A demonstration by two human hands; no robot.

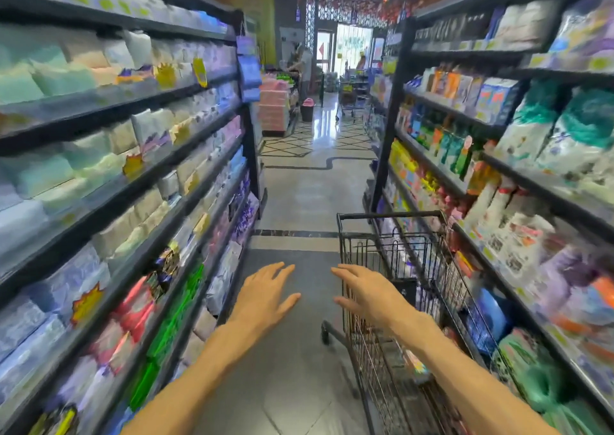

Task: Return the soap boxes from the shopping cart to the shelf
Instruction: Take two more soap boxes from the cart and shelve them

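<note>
A black wire shopping cart (388,217) stands in the aisle, close against the right-hand shelf (518,255). My left hand (265,296) is stretched out over the floor, left of the cart, fingers spread and holding nothing. My right hand (363,290) hovers over the cart's left rim, also spread and empty. Low in the basket a colourful package (417,366) shows through the wires; I cannot tell whether it is a soap box. The whole view is blurred.
Tall dark shelves line both sides: tissue packs on the left shelf (109,182), boxes and bags on the right. The tiled aisle floor (309,198) runs ahead. Far off stand a person (305,66), a second cart (347,102) and a bin (307,109).
</note>
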